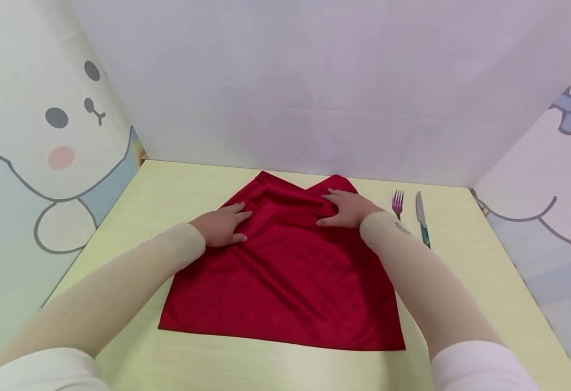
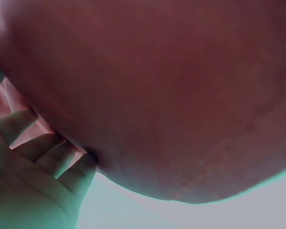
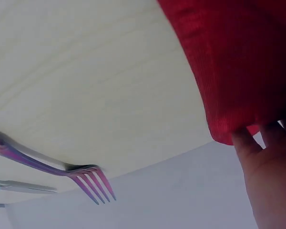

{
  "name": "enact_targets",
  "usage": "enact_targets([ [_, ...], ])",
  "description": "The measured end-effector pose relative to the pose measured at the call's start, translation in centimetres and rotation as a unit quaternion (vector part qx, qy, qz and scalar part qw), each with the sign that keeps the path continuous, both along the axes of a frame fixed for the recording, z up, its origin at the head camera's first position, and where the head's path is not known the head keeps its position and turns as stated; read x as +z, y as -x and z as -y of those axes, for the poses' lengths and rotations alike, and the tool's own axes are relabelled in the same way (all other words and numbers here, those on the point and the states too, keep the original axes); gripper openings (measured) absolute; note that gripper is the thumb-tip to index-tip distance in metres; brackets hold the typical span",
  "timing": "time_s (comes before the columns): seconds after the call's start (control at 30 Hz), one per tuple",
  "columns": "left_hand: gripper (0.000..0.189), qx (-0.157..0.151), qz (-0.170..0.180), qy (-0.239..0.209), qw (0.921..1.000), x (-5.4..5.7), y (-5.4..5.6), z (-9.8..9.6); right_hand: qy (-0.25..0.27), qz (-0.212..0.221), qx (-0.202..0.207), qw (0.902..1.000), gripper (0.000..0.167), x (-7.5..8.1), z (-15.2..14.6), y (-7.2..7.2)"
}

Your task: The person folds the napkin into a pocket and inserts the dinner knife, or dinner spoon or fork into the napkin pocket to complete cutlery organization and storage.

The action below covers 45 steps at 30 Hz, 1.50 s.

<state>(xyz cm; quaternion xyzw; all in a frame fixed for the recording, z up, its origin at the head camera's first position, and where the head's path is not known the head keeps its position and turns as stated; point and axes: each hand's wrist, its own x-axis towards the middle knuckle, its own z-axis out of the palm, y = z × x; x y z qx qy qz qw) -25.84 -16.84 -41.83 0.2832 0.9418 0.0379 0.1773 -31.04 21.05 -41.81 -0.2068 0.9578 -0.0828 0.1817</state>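
A red cloth [image 1: 285, 282] lies spread on the table, with soft creases across it and two raised points at its far edge with a dip between them. My left hand [image 1: 221, 225] rests on the cloth's left side, fingers spread. On the upper right part, my right hand [image 1: 346, 209] lies with fingers apart and pointing inward. In the left wrist view the left fingertips [image 2: 88, 164] meet the cloth's surface. The right wrist view has the right hand's fingers [image 3: 248, 143] against the cloth near a rounded corner.
Right of the cloth lie a purple-toned fork [image 1: 398, 202] and a knife [image 1: 420, 209] with a green handle, side by side. The pale wooden table [image 1: 207, 358] is bounded by a plain light wall [image 1: 285, 108] behind and cartoon-printed sheets [image 1: 26, 179] at both sides.
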Motion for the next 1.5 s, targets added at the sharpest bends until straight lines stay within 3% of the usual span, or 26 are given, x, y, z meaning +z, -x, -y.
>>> enact_targets([
  [0.17,0.074,0.009,-0.005,-0.002,0.9999,0.0,-0.4,0.3,-0.038,-0.009,-0.065,0.9971,0.112,-0.4,-1.1,-0.1],
  [0.37,0.072,0.005,0.003,-0.007,1.0000,0.4,-1.8,0.5,-0.055,-0.012,-0.124,0.9907,0.106,-0.1,-2.0,-0.6],
  [0.6,0.073,-0.013,-0.025,0.010,0.9996,0.2,-3.5,-0.2,-0.038,0.011,-0.118,0.9922,0.113,-0.6,-1.9,-1.2],
  [0.73,0.073,-0.012,-0.037,0.017,0.9991,0.3,-3.6,-0.6,-0.032,0.015,-0.108,0.9935,0.113,-1.0,-2.4,-1.0],
  [0.83,0.069,-0.003,-0.047,-0.002,0.9989,0.6,-2.5,-0.6,-0.028,0.019,-0.105,0.9939,0.114,-1.2,-2.5,-0.9],
  [0.93,0.061,0.024,-0.058,-0.036,0.9974,1.3,-0.4,-0.5,-0.025,0.019,-0.104,0.9941,0.112,-1.2,-2.4,-0.9],
  [1.07,0.049,0.101,-0.055,-0.079,0.9903,2.0,3.3,-0.7,-0.022,0.017,-0.107,0.9939,0.109,-0.9,-2.3,-1.0],
  [1.23,0.043,0.196,-0.004,-0.101,0.9754,1.6,7.1,-1.3,-0.020,0.023,-0.114,0.9930,0.110,-0.5,-2.1,-1.2],
  [1.4,0.041,0.245,0.046,-0.132,0.9594,1.1,8.4,-2.4,-0.020,0.022,-0.117,0.9927,0.111,-0.3,-2.0,-1.3],
  [1.5,0.025,0.263,0.063,-0.157,0.9500,0.8,8.5,-2.9,-0.019,0.023,-0.118,0.9925,0.112,-0.5,-2.1,-1.2],
])
